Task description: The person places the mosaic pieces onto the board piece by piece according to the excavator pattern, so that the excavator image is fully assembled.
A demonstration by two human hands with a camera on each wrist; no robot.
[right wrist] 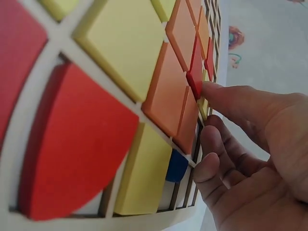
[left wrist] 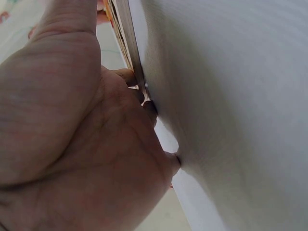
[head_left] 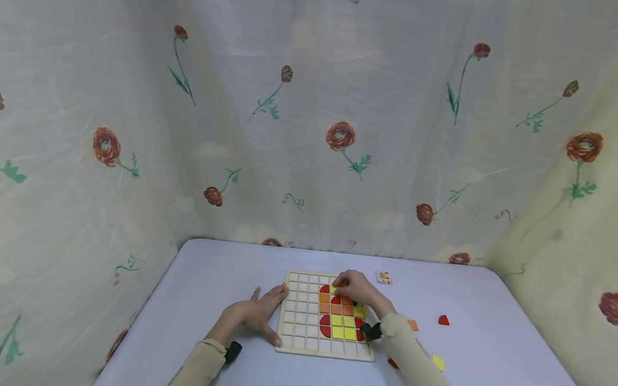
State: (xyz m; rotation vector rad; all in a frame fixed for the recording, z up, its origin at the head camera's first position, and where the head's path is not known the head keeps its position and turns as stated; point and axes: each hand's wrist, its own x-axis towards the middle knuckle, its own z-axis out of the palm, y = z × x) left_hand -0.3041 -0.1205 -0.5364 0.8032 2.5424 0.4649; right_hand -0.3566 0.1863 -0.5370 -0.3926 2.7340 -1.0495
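A wooden grid board (head_left: 300, 331) lies on the table, its right part filled with red, orange and yellow pieces and a blue one. My left hand (head_left: 259, 312) rests spread along the board's left edge; in the left wrist view, its palm (left wrist: 96, 149) and fingertips show against that edge. Over the upper right of the board, my right hand (head_left: 358, 288) pinches a small yellow tile (head_left: 334, 289) at a cell. The right wrist view shows this yellow tile (right wrist: 203, 109) between thumb and fingers, partly hidden, beside a red piece (right wrist: 195, 72).
To the board's right lie loose pieces: a red one (head_left: 443, 320), an orange one (head_left: 412, 325), a yellow one (head_left: 438, 362) and a red one (head_left: 393, 363) near the right sleeve. A small printed card (head_left: 384, 277) lies behind. Flowered curtains (head_left: 314, 161) surround the table.
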